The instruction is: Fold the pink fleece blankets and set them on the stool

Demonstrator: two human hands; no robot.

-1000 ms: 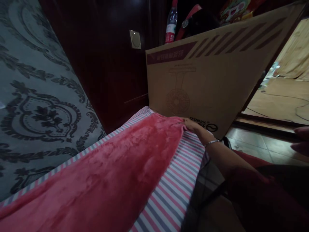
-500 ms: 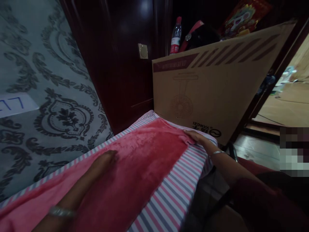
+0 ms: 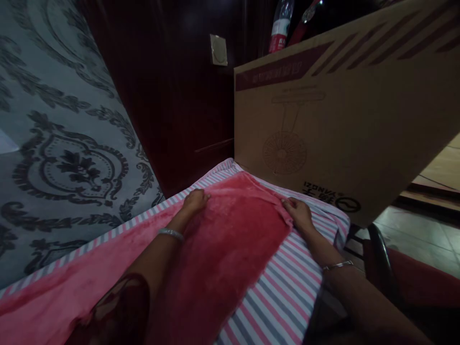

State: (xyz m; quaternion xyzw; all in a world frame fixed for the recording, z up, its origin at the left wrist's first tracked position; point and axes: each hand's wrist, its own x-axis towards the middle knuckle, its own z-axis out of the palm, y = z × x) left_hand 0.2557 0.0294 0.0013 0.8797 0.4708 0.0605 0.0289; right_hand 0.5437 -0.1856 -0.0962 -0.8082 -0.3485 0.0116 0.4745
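Observation:
A pink fleece blanket [image 3: 223,239] lies along a bed covered by a pink, grey and white striped sheet [image 3: 283,297]. My left hand [image 3: 196,201] rests on the blanket's far left edge, fingers curled down onto the cloth. My right hand [image 3: 298,213] sits at the blanket's far right corner, fingers closed on the edge of the fabric. Both wrists wear thin silver bangles.
A large cardboard box [image 3: 341,124] with a fan drawing stands just beyond the bed's end. Patterned grey wallpaper [image 3: 64,143] covers the wall on the left. Dark wood panelling [image 3: 179,96] with a switch plate [image 3: 218,50] fills the corner. A bottle [image 3: 280,28] stands behind the box. Tiled floor [image 3: 413,235] lies at right.
My left hand has slid forward along the blanket to its far edge. My right hand stays at the blanket's corner. The view has moved closer to the box.

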